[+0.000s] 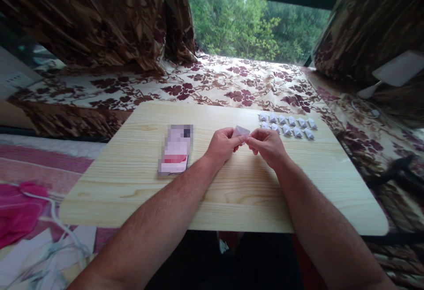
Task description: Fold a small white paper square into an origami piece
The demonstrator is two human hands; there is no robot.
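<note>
Careful here: a tug from either side could tear or crease this small paper (241, 131), since it looks thin, and a loose pinch could let it drop; a stray knuckle might nudge the rows of folded pieces (286, 130) just beyond! Left hand (222, 145) closed on the paper, thumb on top, right hand (269, 146) pinching at its near right corner, the pair almost touching, up over the table (245, 188)

The single camera, worn on the head, looks forward and down from above and behind the fingers (255, 142), near enough for both forearms (167, 206) to run in from the bottom edge; the table (245, 188) spreads beneath the fingers, the window (236, 27) well beyond.
</note>
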